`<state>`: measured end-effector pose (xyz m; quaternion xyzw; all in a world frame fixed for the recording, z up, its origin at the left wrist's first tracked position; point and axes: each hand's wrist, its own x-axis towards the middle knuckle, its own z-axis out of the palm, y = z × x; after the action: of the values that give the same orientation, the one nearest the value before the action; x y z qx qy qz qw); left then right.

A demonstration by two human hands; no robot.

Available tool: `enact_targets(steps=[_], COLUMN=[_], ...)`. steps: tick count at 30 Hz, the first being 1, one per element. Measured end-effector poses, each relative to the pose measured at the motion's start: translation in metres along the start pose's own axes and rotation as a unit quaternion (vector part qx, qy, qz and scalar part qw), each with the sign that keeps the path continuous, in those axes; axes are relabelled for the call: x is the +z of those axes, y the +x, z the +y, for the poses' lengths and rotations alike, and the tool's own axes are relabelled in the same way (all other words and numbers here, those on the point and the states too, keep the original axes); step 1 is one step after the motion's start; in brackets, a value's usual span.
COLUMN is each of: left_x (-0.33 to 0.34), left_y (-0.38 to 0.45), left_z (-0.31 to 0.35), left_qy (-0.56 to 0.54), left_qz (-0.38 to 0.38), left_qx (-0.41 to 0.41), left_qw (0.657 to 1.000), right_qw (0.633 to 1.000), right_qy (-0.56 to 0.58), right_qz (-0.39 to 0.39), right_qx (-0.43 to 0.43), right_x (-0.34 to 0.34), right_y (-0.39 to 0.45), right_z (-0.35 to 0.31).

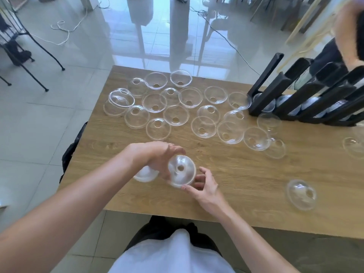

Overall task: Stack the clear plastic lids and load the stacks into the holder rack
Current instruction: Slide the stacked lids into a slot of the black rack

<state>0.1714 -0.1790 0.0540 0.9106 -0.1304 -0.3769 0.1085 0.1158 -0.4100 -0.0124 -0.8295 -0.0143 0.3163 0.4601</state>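
The left hand [157,156] curled its fingers round a short stack of clear lids [182,171], dome and hole facing up. The right hand [202,186] pinched the stack's near rim. Beyond the fingers, loose lids [175,115] were scattered over the wooden table [246,178]; the black holder rack [307,95] stood far right.

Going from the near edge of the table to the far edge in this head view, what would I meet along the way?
The lid held in both hands, left hand and right hand → bare wooden table → the wide scatter of loose clear lids → the two farthest lids at the back edge.
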Motion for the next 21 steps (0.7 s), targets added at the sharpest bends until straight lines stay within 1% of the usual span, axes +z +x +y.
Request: enact_targets(steps=[3, 5, 11, 17, 21], left_x=[-0.005, -0.007, -0.007, -0.004, -0.004], left_y=[0.014, 0.023, 0.035, 0.043, 0.046], left_z=[0.001, 0.0, -0.009, -0.007, -0.012], left_qy=[0.024, 0.027, -0.017, -0.046, -0.081], left_qz=[-0.059, -0.085, -0.069, -0.08, -0.075], left_qx=[0.0, -0.002, 0.011, 0.018, 0.025], left_qw=[0.998, 0.996, 0.997, 0.996, 0.994], right_qw=[0.999, 0.997, 0.984, 0.973, 0.965], right_qy=[0.039, 0.063, 0.148, 0.2, 0.234], right_qz=[0.012, 0.027, 0.064, 0.077, 0.089], right_qx=[0.02, 0.035, 0.07, 0.09, 0.084], right_x=[0.01, 0.014, 0.021, 0.018, 0.015], right_y=[0.001, 0.002, -0.001, -0.003, -0.004], right_z=[-0.008, -0.012, -0.02, -0.021, -0.016])
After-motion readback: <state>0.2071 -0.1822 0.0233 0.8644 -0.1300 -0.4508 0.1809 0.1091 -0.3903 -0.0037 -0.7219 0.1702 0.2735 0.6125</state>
